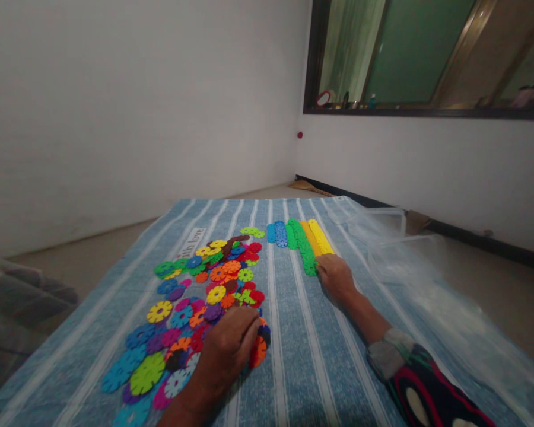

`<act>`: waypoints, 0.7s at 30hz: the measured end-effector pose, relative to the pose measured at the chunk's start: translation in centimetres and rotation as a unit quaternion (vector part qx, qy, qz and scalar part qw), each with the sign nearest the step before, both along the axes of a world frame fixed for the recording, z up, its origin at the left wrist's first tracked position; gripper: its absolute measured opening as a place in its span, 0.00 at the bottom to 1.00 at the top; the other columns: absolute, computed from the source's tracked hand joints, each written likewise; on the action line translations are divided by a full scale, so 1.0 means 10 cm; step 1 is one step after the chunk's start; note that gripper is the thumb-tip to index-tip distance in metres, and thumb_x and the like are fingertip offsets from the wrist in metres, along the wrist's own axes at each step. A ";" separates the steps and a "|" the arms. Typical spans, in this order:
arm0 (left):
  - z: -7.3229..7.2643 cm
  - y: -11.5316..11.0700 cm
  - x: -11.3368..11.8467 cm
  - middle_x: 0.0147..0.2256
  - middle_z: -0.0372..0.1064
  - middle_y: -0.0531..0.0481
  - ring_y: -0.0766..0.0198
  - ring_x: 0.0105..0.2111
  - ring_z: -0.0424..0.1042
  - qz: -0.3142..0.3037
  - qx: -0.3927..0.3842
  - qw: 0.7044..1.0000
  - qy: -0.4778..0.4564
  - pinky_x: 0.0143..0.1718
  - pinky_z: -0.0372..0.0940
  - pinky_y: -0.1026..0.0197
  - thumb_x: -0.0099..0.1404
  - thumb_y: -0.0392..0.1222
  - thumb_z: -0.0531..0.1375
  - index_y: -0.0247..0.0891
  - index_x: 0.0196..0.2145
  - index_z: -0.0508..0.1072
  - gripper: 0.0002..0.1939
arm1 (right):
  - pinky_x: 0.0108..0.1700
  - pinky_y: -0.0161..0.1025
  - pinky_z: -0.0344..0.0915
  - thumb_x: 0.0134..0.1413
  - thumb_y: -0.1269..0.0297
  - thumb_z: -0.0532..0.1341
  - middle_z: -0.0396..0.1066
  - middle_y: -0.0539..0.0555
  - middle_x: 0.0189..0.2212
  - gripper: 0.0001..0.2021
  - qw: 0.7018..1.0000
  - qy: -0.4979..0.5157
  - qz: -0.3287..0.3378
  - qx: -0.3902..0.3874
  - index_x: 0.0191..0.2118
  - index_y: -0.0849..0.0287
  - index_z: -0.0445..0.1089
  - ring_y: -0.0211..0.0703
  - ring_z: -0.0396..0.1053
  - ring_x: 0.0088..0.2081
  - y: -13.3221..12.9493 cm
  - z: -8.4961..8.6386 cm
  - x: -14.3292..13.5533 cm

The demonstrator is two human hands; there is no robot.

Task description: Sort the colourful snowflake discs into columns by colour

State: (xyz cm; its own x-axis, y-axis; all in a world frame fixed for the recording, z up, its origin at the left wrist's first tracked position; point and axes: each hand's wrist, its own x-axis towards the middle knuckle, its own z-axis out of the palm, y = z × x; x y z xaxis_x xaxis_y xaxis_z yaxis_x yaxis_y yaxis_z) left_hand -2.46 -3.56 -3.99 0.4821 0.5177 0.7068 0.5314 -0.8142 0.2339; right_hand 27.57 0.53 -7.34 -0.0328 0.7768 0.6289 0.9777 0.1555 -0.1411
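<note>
Many flat notched plastic discs in mixed colours lie in a loose pile, among them a yellow disc (159, 311) and a lime green disc (148, 373). My left hand (231, 338) is over the pile's right edge, fingers curled, beside an orange disc (258, 351); what they hold is hidden. My right hand (336, 276) is closed at the near end of the overlapping disc rows, touching about where the yellow row (320, 237) and orange row (310, 238) end. A long green row (303, 246) and shorter blue row (280, 235) lie to the left. Its fingertips are hidden.
A striped blue cloth (289, 356) covers the table. Clear plastic containers (404, 255) stand at its right edge. Two lime discs (253, 232) lie above the pile. A grey fabric-covered shape (22, 302) is off the left side.
</note>
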 end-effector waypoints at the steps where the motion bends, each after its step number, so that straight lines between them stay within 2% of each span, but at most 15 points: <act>1: 0.00 0.00 0.00 0.31 0.77 0.48 0.64 0.31 0.76 0.002 -0.001 1.000 -0.003 0.34 0.72 0.64 0.67 0.38 0.52 0.37 0.36 0.75 0.11 | 0.39 0.38 0.58 0.59 0.71 0.54 0.74 0.56 0.32 0.10 1.000 0.001 0.000 0.008 0.35 0.59 0.74 0.45 0.67 0.36 -0.01 0.00 0.00; 4: -0.01 -0.01 0.00 0.31 0.76 0.48 0.64 0.31 0.75 0.011 -0.006 1.000 -0.005 0.35 0.71 0.63 0.67 0.38 0.53 0.37 0.36 0.75 0.11 | 0.38 0.38 0.57 0.59 0.71 0.53 0.73 0.56 0.30 0.11 1.000 0.000 0.010 0.026 0.32 0.59 0.73 0.44 0.66 0.33 -0.06 0.01 -0.05; 7: -0.01 -0.05 -0.01 0.30 0.75 0.47 0.64 0.31 0.75 0.015 -0.006 1.000 -0.002 0.34 0.71 0.63 0.67 0.36 0.52 0.36 0.34 0.74 0.10 | 0.36 0.38 0.57 0.59 0.71 0.52 0.71 0.55 0.26 0.13 0.998 -0.011 0.047 0.037 0.27 0.59 0.71 0.44 0.64 0.31 -0.14 0.02 -0.13; 12: -0.01 -0.10 0.00 0.29 0.74 0.46 0.64 0.31 0.73 0.033 -0.035 0.999 0.008 0.33 0.69 0.62 0.67 0.34 0.51 0.35 0.33 0.73 0.11 | 0.38 0.39 0.60 0.59 0.69 0.52 0.72 0.56 0.27 0.12 0.989 -0.007 0.139 0.054 0.30 0.57 0.72 0.45 0.66 0.32 -0.25 -0.02 -0.30; 16: -0.02 -0.12 -0.01 0.29 0.73 0.46 0.64 0.31 0.72 0.043 -0.051 0.997 0.024 0.34 0.67 0.62 0.67 0.34 0.51 0.36 0.32 0.73 0.11 | 0.38 0.39 0.61 0.61 0.68 0.52 0.73 0.56 0.29 0.12 0.981 0.003 0.193 0.036 0.34 0.56 0.72 0.45 0.67 0.33 -0.35 -0.07 -0.48; 21: -0.07 -0.13 0.00 0.29 0.73 0.45 0.63 0.32 0.72 0.056 -0.065 0.996 0.029 0.35 0.66 0.61 0.67 0.34 0.52 0.35 0.32 0.73 0.10 | 0.34 0.38 0.59 0.63 0.68 0.50 0.70 0.56 0.28 0.13 0.966 -0.034 0.254 -0.027 0.32 0.56 0.71 0.43 0.65 0.30 -0.45 -0.13 -0.65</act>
